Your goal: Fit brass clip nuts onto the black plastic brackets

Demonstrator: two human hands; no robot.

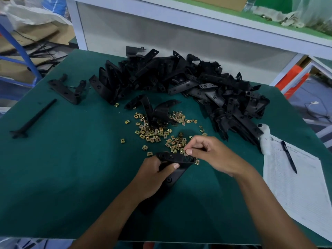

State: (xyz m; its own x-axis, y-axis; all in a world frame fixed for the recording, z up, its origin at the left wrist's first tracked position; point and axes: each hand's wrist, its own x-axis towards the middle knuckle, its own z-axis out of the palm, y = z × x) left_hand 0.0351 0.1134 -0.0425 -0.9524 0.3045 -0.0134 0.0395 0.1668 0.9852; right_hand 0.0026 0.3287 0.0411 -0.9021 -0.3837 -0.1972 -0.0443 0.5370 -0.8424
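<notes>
My left hand (152, 177) grips a black plastic bracket (177, 158) just above the green mat, its long arm pointing down toward me. My right hand (208, 153) pinches a small brass clip nut (185, 151) between thumb and forefinger at the bracket's upper edge. Several loose brass clip nuts (152, 133) lie scattered on the mat just beyond my hands. A big heap of black brackets (179, 81) fills the far middle and right of the table.
Two brackets (156, 110) lie among the nuts. A lone bracket (66, 88) and a black rod (33, 120) rest at the left. A paper sheet (296, 186) with a pen (289, 157) and a white object (265, 139) sit at the right edge. A white shelf frame (161, 20) stands behind.
</notes>
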